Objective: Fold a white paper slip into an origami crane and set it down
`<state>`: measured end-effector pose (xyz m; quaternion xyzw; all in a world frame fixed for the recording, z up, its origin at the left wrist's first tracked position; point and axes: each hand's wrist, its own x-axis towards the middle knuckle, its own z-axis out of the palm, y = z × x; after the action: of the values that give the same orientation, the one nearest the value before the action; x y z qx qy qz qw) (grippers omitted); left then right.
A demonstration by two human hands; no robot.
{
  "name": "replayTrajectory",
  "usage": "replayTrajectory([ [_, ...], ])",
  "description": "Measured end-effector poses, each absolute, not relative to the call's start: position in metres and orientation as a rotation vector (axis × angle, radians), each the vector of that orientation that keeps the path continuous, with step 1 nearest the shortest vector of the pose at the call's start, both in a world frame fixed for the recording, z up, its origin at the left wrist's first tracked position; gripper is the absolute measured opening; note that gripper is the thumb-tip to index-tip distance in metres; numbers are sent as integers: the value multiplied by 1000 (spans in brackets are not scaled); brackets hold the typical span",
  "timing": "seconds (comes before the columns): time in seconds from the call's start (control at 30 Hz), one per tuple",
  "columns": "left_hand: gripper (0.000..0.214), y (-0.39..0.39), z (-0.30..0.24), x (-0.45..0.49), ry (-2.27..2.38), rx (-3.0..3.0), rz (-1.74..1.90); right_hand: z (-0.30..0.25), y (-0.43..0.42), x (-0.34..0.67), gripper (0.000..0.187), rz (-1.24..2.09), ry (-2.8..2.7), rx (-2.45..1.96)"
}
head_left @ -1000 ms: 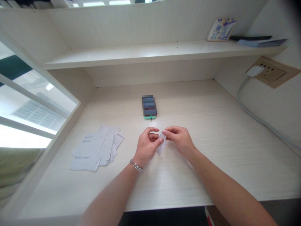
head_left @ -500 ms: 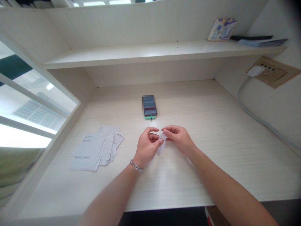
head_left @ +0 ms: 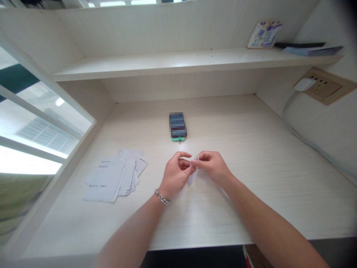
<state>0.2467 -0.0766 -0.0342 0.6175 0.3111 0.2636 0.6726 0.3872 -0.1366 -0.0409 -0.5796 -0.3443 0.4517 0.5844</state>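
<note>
Both hands meet mid-frame, left hand [head_left: 176, 174] and right hand [head_left: 213, 166] pinching a small thin white paper slip [head_left: 193, 175] between fingertips. Pale woodgrain desk [head_left: 251, 149] underneath, with a messy fan of flat printed sheets [head_left: 113, 178] at lower left.

Office or study nook, pale wooden desk [head_left: 251, 156] with shelf [head_left: 167, 63], wall socket [head_left: 325, 86], stacked papers [head_left: 114, 179]

Small paper slip [head_left: 193, 175] between both hands' fingertips [head_left: 192, 168]
</note>
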Motion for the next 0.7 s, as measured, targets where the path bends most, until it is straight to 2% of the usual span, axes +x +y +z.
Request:
replayTrajectory([
  [0.53,39,-76,-33,247,746,1330,559,-38,-135,388,33,1022,-719,-1408],
  [0.7,41,-75,-35,247,776,1338,565,-43,-133,391,36,1147,-783,-1385],
])
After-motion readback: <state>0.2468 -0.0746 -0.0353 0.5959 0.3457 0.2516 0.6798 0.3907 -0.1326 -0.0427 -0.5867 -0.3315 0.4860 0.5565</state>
